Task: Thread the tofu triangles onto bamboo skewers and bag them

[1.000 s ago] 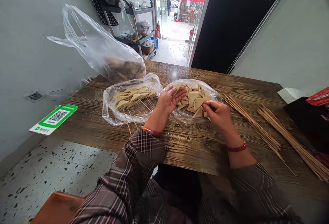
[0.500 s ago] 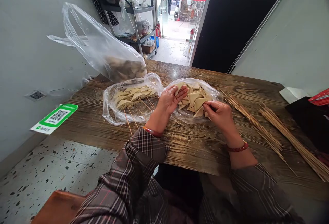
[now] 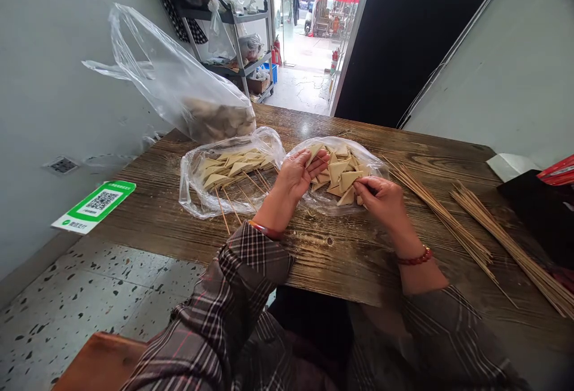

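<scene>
My left hand (image 3: 296, 176) is palm up above the right-hand plastic bag, its thumb and fingers holding a pale triangular tofu-skin piece (image 3: 314, 153). Level with the bag's right side, my right hand (image 3: 381, 195) is closed in a pinch. A thin bamboo skewer appears to run from its fingertips toward the held piece, though most of it blends into the pile behind. Beneath both hands lies a heap of loose tofu-skin triangles (image 3: 339, 171) on the open plastic bag (image 3: 374, 165). Skewered triangles (image 3: 235, 164) rest on another bag (image 3: 191, 196) to the left, sticks pointing toward me.
Two bundles of bamboo skewers (image 3: 442, 214) lie on the right of the wooden table (image 3: 314, 259). A clear bag with brownish contents (image 3: 219, 122) stands at the back left. A QR-code card (image 3: 94, 207) sits at the left edge. A shelf cart (image 3: 233, 17) is beyond.
Almost nothing differs. Both hands keep the same grip and position, apart from a very slight shift of my right hand.
</scene>
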A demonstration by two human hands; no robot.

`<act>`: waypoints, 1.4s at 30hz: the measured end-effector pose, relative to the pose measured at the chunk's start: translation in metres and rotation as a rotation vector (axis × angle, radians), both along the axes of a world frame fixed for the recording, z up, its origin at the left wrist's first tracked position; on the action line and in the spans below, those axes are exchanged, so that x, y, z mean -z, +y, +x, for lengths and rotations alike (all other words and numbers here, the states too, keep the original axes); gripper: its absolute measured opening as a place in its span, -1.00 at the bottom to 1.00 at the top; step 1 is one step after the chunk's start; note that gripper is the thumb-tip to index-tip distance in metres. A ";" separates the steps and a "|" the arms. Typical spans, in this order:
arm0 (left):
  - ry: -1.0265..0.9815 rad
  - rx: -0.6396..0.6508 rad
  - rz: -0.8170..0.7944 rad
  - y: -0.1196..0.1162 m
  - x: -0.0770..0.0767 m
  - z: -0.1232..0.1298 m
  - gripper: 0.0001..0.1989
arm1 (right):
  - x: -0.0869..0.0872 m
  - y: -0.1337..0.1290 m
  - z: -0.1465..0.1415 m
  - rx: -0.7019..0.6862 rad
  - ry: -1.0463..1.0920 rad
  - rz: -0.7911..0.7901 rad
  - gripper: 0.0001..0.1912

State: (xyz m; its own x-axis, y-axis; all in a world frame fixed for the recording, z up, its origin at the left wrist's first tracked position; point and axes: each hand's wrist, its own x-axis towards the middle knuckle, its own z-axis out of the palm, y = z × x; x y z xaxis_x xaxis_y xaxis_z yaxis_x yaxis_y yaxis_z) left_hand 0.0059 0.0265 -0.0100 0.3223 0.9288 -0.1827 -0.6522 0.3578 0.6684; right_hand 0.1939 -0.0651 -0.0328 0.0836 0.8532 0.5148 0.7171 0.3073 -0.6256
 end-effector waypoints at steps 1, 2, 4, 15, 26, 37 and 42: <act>0.002 -0.001 0.001 0.000 0.000 0.000 -0.83 | 0.000 0.000 0.000 -0.001 0.003 0.001 -0.78; 0.003 -0.002 0.001 0.000 0.000 0.000 -0.83 | 0.000 0.000 0.000 0.000 0.005 0.002 -0.78; 0.004 -0.007 -0.005 -0.001 0.000 0.001 -0.84 | 0.001 0.000 0.000 0.003 0.000 0.005 -0.78; 0.005 -0.006 0.010 -0.001 0.000 0.001 -0.88 | 0.001 0.000 0.001 0.031 -0.088 0.010 -0.77; 0.087 -0.042 0.102 -0.005 -0.001 0.003 -0.92 | 0.001 -0.001 0.002 0.037 -0.164 0.048 -0.78; 0.157 -0.037 0.135 -0.003 0.005 0.007 -0.96 | 0.001 0.000 -0.003 0.038 -0.055 -0.017 -0.78; 0.157 -0.042 0.112 -0.005 0.005 0.009 -0.96 | 0.005 0.000 -0.006 0.068 0.007 -0.052 -0.76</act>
State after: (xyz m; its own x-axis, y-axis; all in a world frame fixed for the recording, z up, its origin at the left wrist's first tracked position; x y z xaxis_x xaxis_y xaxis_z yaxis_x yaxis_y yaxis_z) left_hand 0.0149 0.0215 -0.0147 0.2581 0.9584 -0.1220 -0.5497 0.2495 0.7972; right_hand 0.1882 -0.0648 -0.0379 0.1457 0.8708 0.4695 0.7305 0.2254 -0.6447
